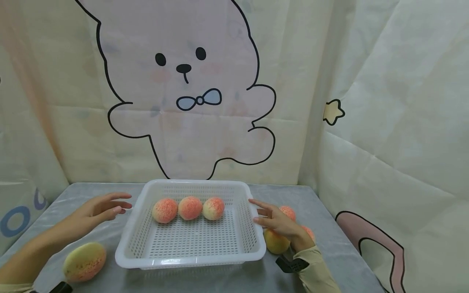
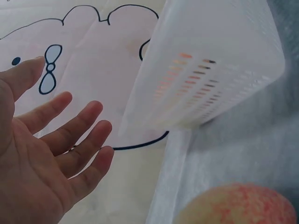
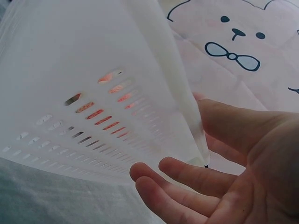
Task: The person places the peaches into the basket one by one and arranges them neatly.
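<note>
A white plastic basket (image 1: pixel 194 260) with slotted walls sits on the table, holding a row of three peaches: the left peach (image 1: pixel 165 211), the middle peach (image 1: pixel 190 208) and the right peach (image 1: pixel 213 208). My right hand (image 1: pixel 276 221) is at the basket's right rim; in the right wrist view its thumb touches the rim, while the other fingers extend loosely beside the wall. Left of the basket, my left hand (image 1: pixel 91 213) hovers apart from it, fingers spread and holding nothing. A yellow-green mango (image 1: pixel 85 261) with a red blush lies below my left hand.
Partly hidden by my right hand and forearm are a yellow fruit (image 1: pixel 276 241), a peach (image 1: pixel 288 212) and another reddish fruit (image 1: pixel 308 232). A grey cloth covers the table (image 1: pixel 176 280). Printed curtains (image 1: pixel 286 142) hang behind it and at both sides.
</note>
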Available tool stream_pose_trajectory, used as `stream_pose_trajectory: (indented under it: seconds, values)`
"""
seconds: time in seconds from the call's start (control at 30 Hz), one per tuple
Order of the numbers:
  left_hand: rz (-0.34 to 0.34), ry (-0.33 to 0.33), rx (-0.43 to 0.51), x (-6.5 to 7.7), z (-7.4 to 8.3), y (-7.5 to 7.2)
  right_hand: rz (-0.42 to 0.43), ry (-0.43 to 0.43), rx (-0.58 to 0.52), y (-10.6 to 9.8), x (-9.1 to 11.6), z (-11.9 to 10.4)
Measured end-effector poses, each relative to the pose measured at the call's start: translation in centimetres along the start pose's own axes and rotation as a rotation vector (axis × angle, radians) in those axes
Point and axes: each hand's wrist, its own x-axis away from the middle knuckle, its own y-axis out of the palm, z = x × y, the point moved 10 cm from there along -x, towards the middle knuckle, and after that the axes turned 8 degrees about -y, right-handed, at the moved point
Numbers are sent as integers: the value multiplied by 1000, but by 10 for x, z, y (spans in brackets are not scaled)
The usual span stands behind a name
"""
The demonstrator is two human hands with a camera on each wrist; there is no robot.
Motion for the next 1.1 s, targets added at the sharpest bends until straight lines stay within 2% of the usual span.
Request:
stream_pose_trajectory:
  seconds: [0.13,0.33,0.57,0.67,0.77,0.83,0.9,1.0,1.1]
  values:
    - [-8,-16,-9,8,-18,-3,2,-2,11,0,0,0]
    - [-66,-69,1,15,-47,-1,6,12,18,1,1,1]
    - [-81,-120,-42,24,-75,-5,5,9,7,0,1,1]
    - [-96,-170,-64,28,-89,-5,3,8,8,0,1,0]
    - [-143,-193,-73,32,-101,-2,7,9,14,0,1,1]
    - [-185,-186,-72,35,-109,1,10,12,17,-1,1,1]
    - [-232,-149,-65,38,-114,6,10,14,17,-1,1,1]
    - [-283,-121,-26,41,-121,11,7,16,9,-1,1,1]
    - [-327,-124,45,43,-129,15,2,10,-3,-1,1,3]
